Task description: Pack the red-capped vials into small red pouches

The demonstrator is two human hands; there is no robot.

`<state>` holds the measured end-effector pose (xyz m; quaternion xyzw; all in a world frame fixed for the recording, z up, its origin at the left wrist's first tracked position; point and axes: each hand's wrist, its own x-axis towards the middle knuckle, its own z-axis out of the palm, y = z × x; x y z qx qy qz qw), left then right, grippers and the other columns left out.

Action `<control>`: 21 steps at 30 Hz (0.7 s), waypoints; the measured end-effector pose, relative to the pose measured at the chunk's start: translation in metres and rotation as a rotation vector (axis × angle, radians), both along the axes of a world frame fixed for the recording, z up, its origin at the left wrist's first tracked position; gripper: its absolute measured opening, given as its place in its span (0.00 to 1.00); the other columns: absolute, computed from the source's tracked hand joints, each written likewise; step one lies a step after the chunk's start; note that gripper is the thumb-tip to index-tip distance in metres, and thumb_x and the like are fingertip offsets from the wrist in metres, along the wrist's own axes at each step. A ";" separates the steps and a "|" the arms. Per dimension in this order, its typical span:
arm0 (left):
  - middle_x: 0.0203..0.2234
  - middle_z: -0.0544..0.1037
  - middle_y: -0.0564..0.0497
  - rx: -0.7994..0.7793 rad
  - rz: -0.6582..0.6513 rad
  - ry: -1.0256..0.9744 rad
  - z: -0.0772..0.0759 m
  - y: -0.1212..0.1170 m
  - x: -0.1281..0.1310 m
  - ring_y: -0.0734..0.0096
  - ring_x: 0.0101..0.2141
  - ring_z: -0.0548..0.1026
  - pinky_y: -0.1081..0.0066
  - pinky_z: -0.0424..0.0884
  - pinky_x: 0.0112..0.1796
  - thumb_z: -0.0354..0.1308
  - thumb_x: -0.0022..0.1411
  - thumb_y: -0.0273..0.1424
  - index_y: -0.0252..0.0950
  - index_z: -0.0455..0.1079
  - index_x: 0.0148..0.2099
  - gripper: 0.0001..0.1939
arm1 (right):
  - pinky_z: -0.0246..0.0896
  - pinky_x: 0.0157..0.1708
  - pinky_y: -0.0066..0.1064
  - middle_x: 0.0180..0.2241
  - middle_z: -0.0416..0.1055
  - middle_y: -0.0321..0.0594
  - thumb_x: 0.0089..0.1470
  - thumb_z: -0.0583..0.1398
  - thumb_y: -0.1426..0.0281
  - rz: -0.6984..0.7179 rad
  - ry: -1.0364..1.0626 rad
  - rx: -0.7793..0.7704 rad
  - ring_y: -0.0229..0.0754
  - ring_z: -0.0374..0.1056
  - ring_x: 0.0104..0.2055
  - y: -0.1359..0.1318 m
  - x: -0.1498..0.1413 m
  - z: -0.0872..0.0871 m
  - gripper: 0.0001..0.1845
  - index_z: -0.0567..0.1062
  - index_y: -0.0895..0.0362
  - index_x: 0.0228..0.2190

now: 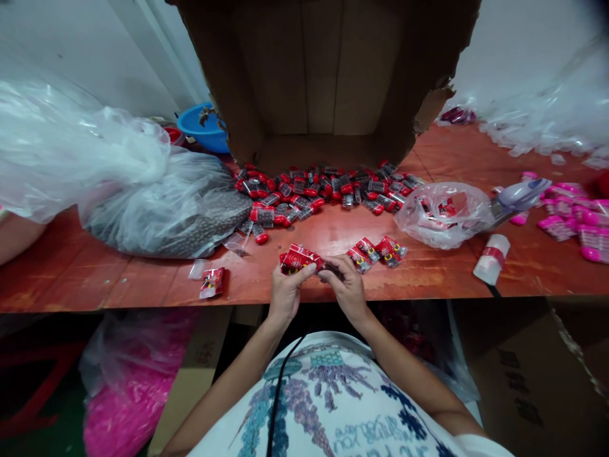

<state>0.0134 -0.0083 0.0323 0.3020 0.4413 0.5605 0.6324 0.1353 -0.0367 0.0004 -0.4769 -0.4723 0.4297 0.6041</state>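
Note:
My left hand (pixel 285 289) pinches a small red packet (pixel 299 259) at the near edge of the red-brown table (pixel 95 279). Close beside it, my right hand (pixel 346 285) is closed on the packet's other end, where something dark shows between the fingers. A few more red packets (pixel 378 251) lie just right of my hands. One lone red packet (pixel 212 282) lies to the left. A heap of small clear capsules with red caps (pixel 323 190) spreads in front of a cardboard box.
An open cardboard box (pixel 328 76) lies on its side at the back. A big clear bag of dark pieces (pixel 157 209) is left, a small clear bag (pixel 442 212) right. Pink capsules (pixel 575 219) lie far right. A blue bowl (pixel 202 127) is behind.

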 end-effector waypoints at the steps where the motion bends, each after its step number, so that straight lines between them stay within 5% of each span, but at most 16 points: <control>1: 0.27 0.79 0.52 0.004 0.009 0.019 -0.001 0.000 0.001 0.69 0.30 0.77 0.67 0.71 0.39 0.70 0.40 0.26 0.33 0.71 0.33 0.15 | 0.72 0.32 0.30 0.37 0.65 0.37 0.52 0.63 0.64 -0.011 0.013 -0.005 0.38 0.67 0.36 -0.001 0.000 0.000 0.14 0.76 0.48 0.42; 5: 0.23 0.76 0.54 0.082 0.057 0.170 0.000 0.003 0.001 0.73 0.25 0.73 0.71 0.69 0.34 0.70 0.40 0.28 0.33 0.70 0.31 0.14 | 0.71 0.29 0.29 0.37 0.66 0.36 0.50 0.64 0.64 0.021 0.060 -0.040 0.38 0.67 0.34 0.000 0.001 -0.003 0.15 0.75 0.50 0.42; 12: 0.21 0.74 0.57 0.123 0.077 0.342 0.003 0.007 0.004 0.75 0.24 0.70 0.74 0.66 0.30 0.71 0.39 0.29 0.33 0.69 0.30 0.16 | 0.69 0.39 0.33 0.38 0.67 0.37 0.51 0.64 0.67 0.009 -0.118 0.001 0.40 0.66 0.39 0.000 0.010 -0.005 0.21 0.72 0.48 0.49; 21: 0.25 0.77 0.54 0.008 -0.019 0.088 -0.001 0.002 0.016 0.72 0.27 0.74 0.70 0.69 0.35 0.71 0.39 0.28 0.32 0.71 0.32 0.15 | 0.70 0.37 0.33 0.39 0.68 0.38 0.50 0.64 0.65 -0.030 -0.060 -0.031 0.40 0.68 0.38 0.002 0.015 -0.012 0.18 0.74 0.50 0.45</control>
